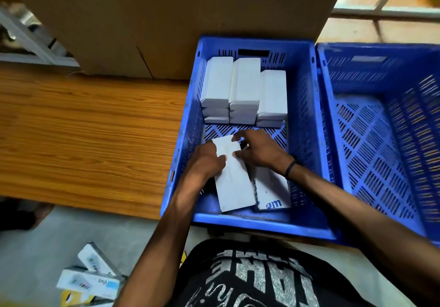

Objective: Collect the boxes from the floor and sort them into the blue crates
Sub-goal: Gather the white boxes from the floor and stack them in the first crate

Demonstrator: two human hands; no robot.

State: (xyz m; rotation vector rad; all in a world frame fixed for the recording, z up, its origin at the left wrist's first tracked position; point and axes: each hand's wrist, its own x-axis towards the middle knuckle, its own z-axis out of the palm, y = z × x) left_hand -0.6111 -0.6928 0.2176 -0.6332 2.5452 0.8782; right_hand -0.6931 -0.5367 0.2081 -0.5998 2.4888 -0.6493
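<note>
A blue crate [307, 121] stands on a wooden table, with three stacks of white boxes [245, 83] against its far wall. Both hands are inside the crate's near half. My left hand [204, 161] grips the left edge of a long white box [234, 183], thumb on its top. My right hand [259, 149] pinches the same box at its far end. Another white box with blue print [271, 190] lies beside it on the right, partly under my right wrist. A second blue crate [381, 125] with nothing visible in it stands to the right. Several boxes [90, 275] lie on the floor at lower left.
A large cardboard carton [166, 16] stands behind the crates on the wooden table [83, 135]. The table's front edge runs just below the first crate. Grey floor shows at lower left, a window at upper right.
</note>
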